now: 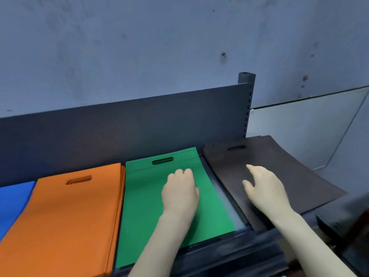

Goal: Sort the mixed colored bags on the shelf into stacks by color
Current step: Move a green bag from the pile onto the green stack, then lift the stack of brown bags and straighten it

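Observation:
Flat bags lie side by side on the dark shelf (pixel 217 254): a blue stack (pixel 12 204) at the far left, an orange stack (pixel 65 222), a green bag (pixel 143 206) and a dark brown stack (pixel 283 172) at the right. My left hand (pixel 180 193) rests on the green bag with its fingers curled under, holding nothing that I can see. My right hand (pixel 263 188) hovers over or touches the brown stack, fingers spread and relaxed.
The shelf's dark back panel (pixel 119 124) and a slotted upright post (pixel 247 104) stand behind the bags. A glass pane (pixel 303 128) leans at the right, with a dark object (pixel 343 222) at the lower right. A blue-grey wall rises behind.

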`<state>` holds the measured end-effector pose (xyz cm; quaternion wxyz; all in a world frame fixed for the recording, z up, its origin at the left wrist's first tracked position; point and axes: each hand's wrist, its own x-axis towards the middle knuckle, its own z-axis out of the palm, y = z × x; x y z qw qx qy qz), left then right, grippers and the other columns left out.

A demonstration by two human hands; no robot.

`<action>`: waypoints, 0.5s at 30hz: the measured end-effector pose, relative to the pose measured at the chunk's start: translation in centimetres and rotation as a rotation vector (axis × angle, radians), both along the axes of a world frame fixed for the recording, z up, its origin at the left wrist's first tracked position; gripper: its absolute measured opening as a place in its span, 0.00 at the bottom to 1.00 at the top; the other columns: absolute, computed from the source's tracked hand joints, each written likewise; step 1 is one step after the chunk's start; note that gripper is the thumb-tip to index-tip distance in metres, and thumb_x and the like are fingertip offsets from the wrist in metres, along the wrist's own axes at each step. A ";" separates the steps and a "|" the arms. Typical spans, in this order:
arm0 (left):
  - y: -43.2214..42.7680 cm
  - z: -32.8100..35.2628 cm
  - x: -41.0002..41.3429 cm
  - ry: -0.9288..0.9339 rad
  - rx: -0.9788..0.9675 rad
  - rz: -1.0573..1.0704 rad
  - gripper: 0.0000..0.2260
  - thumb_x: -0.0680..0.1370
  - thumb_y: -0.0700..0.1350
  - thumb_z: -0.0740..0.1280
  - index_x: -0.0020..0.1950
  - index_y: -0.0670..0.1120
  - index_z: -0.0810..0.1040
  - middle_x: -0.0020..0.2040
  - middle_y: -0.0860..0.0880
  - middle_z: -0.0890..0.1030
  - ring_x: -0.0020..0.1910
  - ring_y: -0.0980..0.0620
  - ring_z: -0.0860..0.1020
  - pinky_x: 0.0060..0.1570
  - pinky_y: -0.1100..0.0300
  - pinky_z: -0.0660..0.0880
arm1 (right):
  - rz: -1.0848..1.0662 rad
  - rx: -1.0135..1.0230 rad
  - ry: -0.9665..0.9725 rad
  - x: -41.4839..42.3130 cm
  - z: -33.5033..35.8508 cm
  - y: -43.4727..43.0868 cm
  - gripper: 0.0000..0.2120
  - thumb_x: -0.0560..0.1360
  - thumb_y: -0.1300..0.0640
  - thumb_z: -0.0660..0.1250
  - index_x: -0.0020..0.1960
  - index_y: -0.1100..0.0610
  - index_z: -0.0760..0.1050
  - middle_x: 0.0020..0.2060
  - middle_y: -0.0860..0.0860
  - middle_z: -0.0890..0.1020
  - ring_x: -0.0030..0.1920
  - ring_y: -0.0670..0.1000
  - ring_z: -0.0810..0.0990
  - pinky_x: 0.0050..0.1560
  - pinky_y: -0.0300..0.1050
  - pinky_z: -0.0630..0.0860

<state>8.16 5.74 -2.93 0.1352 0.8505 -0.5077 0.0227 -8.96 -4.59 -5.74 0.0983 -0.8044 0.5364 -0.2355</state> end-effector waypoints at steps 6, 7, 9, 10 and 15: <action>-5.2 -0.6 -4.9 0.055 0.004 -0.013 0.12 0.78 0.48 0.63 0.60 0.46 0.70 0.58 0.46 0.75 0.59 0.44 0.72 0.52 0.53 0.71 | -0.022 0.028 0.029 -5.9 0.2 -5.9 0.24 0.77 0.56 0.63 0.72 0.56 0.66 0.65 0.51 0.75 0.65 0.56 0.72 0.58 0.49 0.73; -6.0 -0.7 -5.6 0.069 -0.004 -0.004 0.13 0.78 0.48 0.63 0.61 0.46 0.70 0.59 0.46 0.75 0.59 0.44 0.73 0.54 0.53 0.71 | -0.022 0.031 0.032 -6.7 0.2 -6.9 0.24 0.77 0.56 0.63 0.72 0.56 0.66 0.65 0.51 0.75 0.65 0.56 0.72 0.59 0.49 0.73; -7.6 -1.2 -7.0 0.111 -0.008 0.028 0.15 0.79 0.48 0.63 0.64 0.45 0.69 0.60 0.46 0.75 0.61 0.44 0.73 0.56 0.53 0.71 | -0.018 0.049 0.042 -8.4 -0.1 -9.0 0.25 0.76 0.55 0.63 0.72 0.56 0.66 0.66 0.51 0.74 0.66 0.55 0.71 0.60 0.49 0.73; -8.2 -1.4 -7.6 0.139 -0.005 0.048 0.15 0.79 0.48 0.63 0.63 0.45 0.69 0.61 0.45 0.75 0.61 0.44 0.74 0.56 0.53 0.71 | -0.017 0.067 0.044 -9.2 -0.3 -10.1 0.25 0.76 0.55 0.63 0.72 0.55 0.66 0.67 0.51 0.74 0.67 0.56 0.71 0.59 0.50 0.73; -10.4 -3.0 -9.4 0.192 0.038 0.191 0.11 0.78 0.50 0.64 0.51 0.44 0.67 0.56 0.44 0.77 0.55 0.42 0.76 0.46 0.54 0.70 | -0.018 0.204 0.070 -12.3 -0.9 -16.0 0.19 0.76 0.52 0.62 0.65 0.57 0.71 0.61 0.55 0.77 0.61 0.59 0.74 0.54 0.51 0.75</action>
